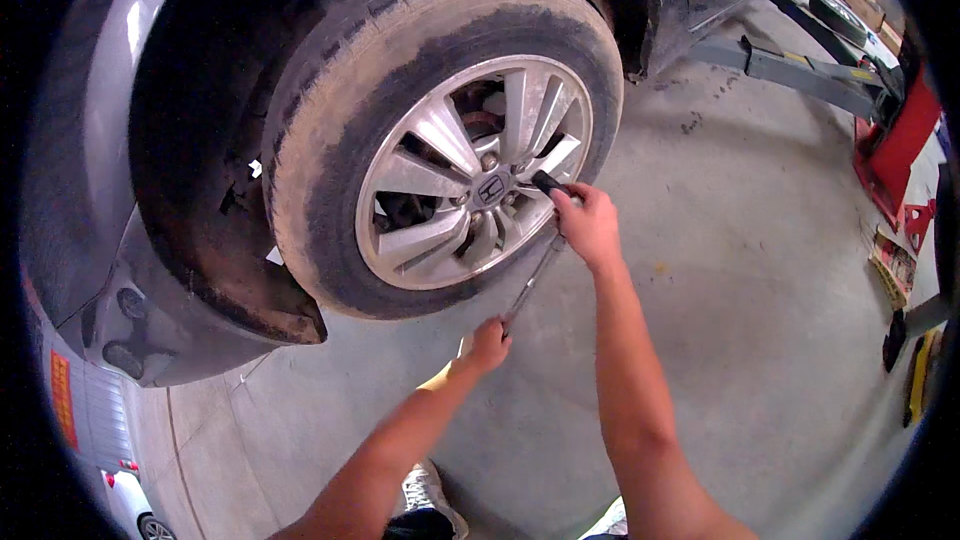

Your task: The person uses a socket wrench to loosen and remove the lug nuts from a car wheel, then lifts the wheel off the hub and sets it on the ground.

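Observation:
A car wheel with a dusty tire (315, 142) and a silver alloy rim (424, 120) is mounted on a grey car. Lug nuts (490, 160) show around the Honda centre cap (491, 190). My right hand (589, 221) grips the head end of a long-handled wrench (532, 281), where a black socket (549, 183) points toward the rim's right side. Whether the socket touches a nut cannot be told. Lower down, my left hand (491, 345) is closed around the handle's other end.
The fender (112, 127) and bumper corner (150, 330) flank the wheel on the left. A grey lift arm (802, 71) reaches from a red lift post (900, 142) under the car at right. Another tire (838, 15) and cardboard boxes (862, 0) are farther back. My shoes (427, 495) stand on the concrete floor.

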`<state>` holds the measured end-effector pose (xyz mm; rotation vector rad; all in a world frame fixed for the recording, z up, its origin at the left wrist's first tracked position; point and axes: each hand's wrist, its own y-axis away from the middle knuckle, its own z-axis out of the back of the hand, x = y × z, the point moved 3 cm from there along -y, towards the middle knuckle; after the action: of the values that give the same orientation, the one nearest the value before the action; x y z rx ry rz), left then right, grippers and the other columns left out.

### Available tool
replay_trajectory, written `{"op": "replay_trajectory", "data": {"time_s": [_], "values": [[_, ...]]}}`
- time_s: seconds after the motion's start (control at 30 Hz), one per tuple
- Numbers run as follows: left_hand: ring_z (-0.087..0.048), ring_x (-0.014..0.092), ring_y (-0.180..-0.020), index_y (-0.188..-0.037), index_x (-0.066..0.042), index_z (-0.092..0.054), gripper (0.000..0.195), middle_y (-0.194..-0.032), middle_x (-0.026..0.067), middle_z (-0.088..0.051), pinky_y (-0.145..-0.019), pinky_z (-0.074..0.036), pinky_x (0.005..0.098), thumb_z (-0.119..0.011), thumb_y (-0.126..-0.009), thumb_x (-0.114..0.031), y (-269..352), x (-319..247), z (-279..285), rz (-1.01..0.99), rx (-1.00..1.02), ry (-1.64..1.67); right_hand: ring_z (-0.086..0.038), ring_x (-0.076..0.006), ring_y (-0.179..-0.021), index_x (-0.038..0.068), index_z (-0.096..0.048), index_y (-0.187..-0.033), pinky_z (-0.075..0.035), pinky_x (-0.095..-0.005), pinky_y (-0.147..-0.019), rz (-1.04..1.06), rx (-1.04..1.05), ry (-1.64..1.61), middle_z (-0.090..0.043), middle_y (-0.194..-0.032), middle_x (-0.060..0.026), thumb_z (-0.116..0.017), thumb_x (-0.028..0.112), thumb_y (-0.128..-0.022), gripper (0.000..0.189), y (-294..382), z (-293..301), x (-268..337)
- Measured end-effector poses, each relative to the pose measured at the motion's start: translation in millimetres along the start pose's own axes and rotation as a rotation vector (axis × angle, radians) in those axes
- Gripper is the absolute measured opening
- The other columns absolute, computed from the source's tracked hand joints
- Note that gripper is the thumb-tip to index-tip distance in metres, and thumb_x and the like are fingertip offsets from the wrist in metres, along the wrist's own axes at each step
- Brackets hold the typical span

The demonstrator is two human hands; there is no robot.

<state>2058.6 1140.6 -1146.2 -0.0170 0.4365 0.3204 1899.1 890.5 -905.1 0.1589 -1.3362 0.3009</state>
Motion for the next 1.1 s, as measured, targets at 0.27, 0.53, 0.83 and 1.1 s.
{"op": "replay_trajectory", "data": {"time_s": [0.27, 0.53, 0.83, 1.1], "values": [[-0.067, 0.046, -0.083, -0.110, -0.002, -0.054, 0.034, -0.086, 0.0234, -0.067, -0.071, -0.052, 0.0556, -0.066, -0.087, -0.024, 117.3, -88.1, 205.8, 0.157, 0.258, -0.101, -0.066, -0.0151, -0.069, -0.007, -0.071, -0.110, -0.052, -0.0300, -0.064, -0.217, 0.255, -0.414, -0.069, -0.082, -0.0102, -0.069, 0.031, -0.095, 0.041, 15.1, 10.6, 14.5], [-0.071, 0.036, -0.084, -0.113, -0.008, -0.061, 0.037, -0.089, 0.0161, -0.071, -0.075, -0.055, 0.0469, -0.074, -0.079, -0.017, 134.5, -159.3, 423.9, 0.257, 0.118, -0.306, -0.064, -0.0168, -0.087, -0.004, -0.070, -0.110, -0.057, -0.0344, -0.073, -0.358, 0.331, -0.626, -0.068, -0.097, -0.0087, -0.063, 0.034, -0.099, 0.040, 12.5, -27.0, 56.2], [-0.071, 0.038, -0.082, -0.099, -0.006, -0.070, 0.031, -0.089, 0.0169, -0.071, -0.073, -0.056, 0.0437, -0.079, -0.070, -0.014, 113.3, -241.2, 521.6, 0.041, -0.211, -0.608, -0.066, -0.0157, -0.083, 0.003, -0.066, -0.112, -0.061, -0.0315, -0.067, -0.506, 0.392, -0.821, -0.067, -0.091, -0.0057, -0.055, 0.027, -0.103, 0.027, 9.3, -38.0, 67.1], [-0.067, 0.038, -0.081, -0.103, -0.005, -0.067, 0.037, -0.086, 0.0152, -0.065, -0.072, -0.053, 0.0483, -0.079, -0.071, -0.018, 89.0, -339.2, 555.1, -0.218, -0.143, -1.032, -0.065, -0.0166, -0.080, 0.006, -0.065, -0.114, -0.060, -0.0290, -0.058, -0.650, 0.426, -0.922, -0.066, -0.089, -0.0057, -0.058, 0.026, -0.102, 0.025, -3.8, -37.1, 55.6]]}}
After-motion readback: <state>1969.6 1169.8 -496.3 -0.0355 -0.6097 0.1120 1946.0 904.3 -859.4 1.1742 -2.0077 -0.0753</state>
